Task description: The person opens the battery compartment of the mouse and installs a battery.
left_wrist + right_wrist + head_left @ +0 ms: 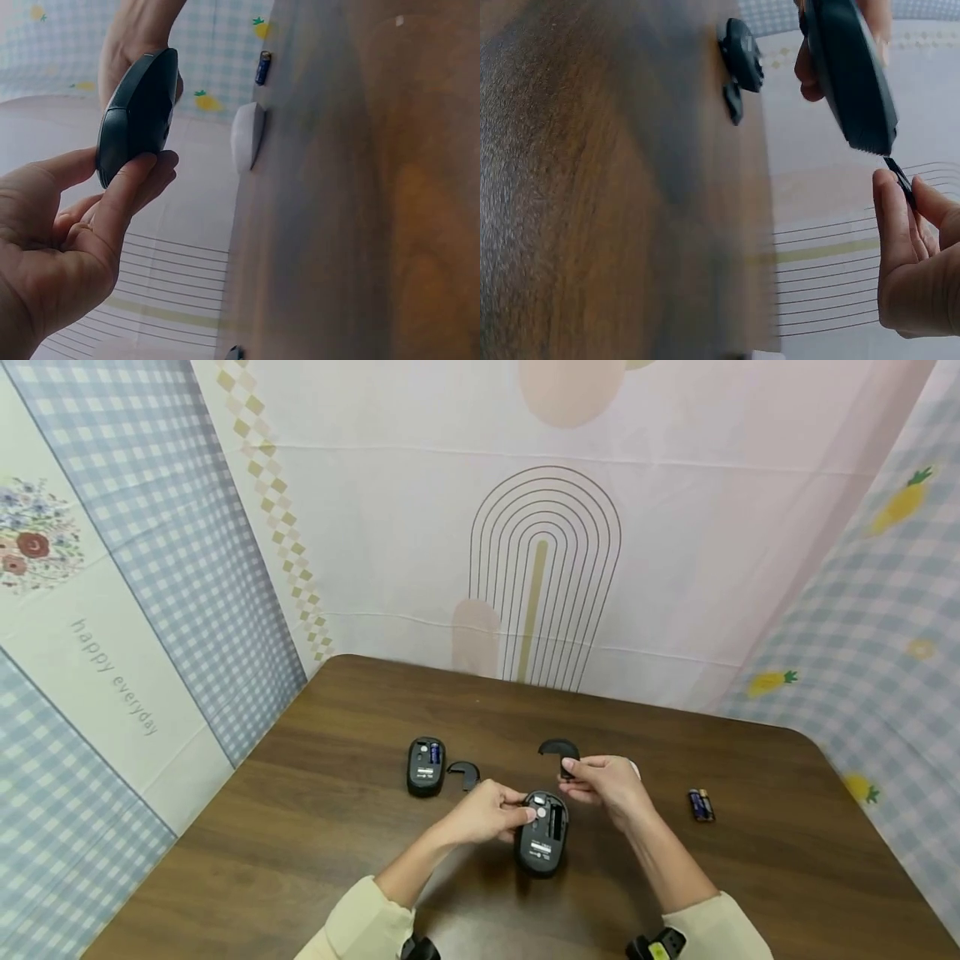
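Lower centre, left hand [486, 812] pinches a mouse [538, 837]; just right, right hand [611, 785] pinches what seems a cover [561, 747]

Dark wood-grain table [300, 827], pale backdrop [390, 535] with lined arch [536, 602], blue checked cloth [168, 468] at left, pineapple-print cloth [855, 643] at right

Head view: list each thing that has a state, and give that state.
Held mouse: in the left hand, underside showing, uncovered, battery slot empty
Held cover: detached, pinched in the right hand
Other mouse: underside up, uncovered, battery in
Other cover: detached, beside that mouse
Loose batteries: two, side by side
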Motion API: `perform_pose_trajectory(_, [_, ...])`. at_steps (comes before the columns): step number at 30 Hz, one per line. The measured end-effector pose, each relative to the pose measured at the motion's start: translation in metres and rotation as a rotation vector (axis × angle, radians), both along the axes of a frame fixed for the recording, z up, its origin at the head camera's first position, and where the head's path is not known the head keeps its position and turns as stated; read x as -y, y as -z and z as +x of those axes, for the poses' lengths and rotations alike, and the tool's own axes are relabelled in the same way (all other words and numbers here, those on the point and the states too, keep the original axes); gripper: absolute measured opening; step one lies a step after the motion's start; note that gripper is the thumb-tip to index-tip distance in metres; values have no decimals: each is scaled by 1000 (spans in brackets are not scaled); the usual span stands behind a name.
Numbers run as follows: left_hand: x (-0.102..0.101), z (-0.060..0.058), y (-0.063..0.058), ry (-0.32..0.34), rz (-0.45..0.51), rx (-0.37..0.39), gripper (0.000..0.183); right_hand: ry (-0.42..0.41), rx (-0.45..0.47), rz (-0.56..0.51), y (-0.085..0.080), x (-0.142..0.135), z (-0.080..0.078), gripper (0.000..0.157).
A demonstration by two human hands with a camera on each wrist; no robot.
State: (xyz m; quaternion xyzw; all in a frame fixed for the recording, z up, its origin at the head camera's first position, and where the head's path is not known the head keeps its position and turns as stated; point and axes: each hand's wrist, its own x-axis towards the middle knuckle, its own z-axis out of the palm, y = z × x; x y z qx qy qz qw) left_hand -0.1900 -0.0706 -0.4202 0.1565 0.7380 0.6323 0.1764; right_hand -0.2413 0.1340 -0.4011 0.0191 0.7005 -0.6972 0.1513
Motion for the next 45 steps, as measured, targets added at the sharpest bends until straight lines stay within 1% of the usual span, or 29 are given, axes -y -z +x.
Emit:
perform_pose_trajectory(3, [-2,3,2,1,-22,-4,27,7,4,-10,5,0,-7,26])
perform_pose_trajectory(8, [-6,7,5,-3,-19,14,28,38,-8,80,20,-1,-18,19])
perform_pose_trajectory(10, [-6,7,6,1,-11,25,28,34,-4,120,28,-1,-21,19])
perform_pose_trajectory(12, [-6,8,6,0,-12,28,27,34,10,144,36,0,-25,18])
perform_pose_trajectory(16, [-5,9,7,-6,-26,22,26,1,50,177,50,3,-31,15])
perform_pose_trajectory(21, [-5,9,8,-4,-31,30,26,-3,105,186,61,3,-36,14])
perform_pose_trajectory(26, [-5,7,7,-2,-24,37,27,-9,115,193,64,4,-39,14])
perform_pose_trajectory(31, [-6,6,4,2,-10,44,28,-1,125,197,63,5,-40,14])
perform_pose_trajectory(38, [-6,4,6,1,-36,21,28,16,162,222,62,7,-43,13])
perform_pose_trajectory(45, [-4,4,6,-4,-50,9,29,27,172,227,63,8,-45,13])
